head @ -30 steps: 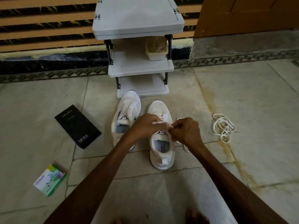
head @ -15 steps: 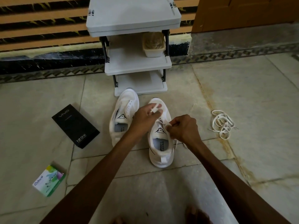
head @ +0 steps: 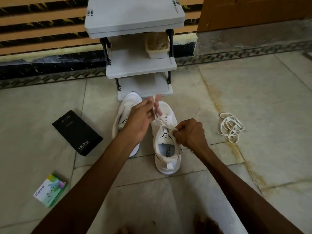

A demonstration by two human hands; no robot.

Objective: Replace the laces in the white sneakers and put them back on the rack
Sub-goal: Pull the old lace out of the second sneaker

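Note:
Two white sneakers stand side by side on the floor in front of the grey shoe rack [head: 135, 65]. The right sneaker [head: 166, 149] has a white lace [head: 160, 121] partly threaded. My left hand [head: 141, 119] pinches one lace end and holds it up and away over the toe. My right hand [head: 190, 134] pinches the other lace end beside the tongue. The left sneaker [head: 125, 108] is partly hidden behind my left hand and forearm. A loose bundle of white laces [head: 230, 126] lies on the floor to the right.
A black box [head: 76, 132] lies left of the sneakers, and a small green and white box [head: 50, 191] lies nearer me. A beige tub [head: 157, 45] sits on the rack's middle shelf. A striped wall and a wooden door stand behind.
My left hand has risen and moved forward over the toe, drawing the lace out. My right hand stayed by the tongue. The camera moved closer.

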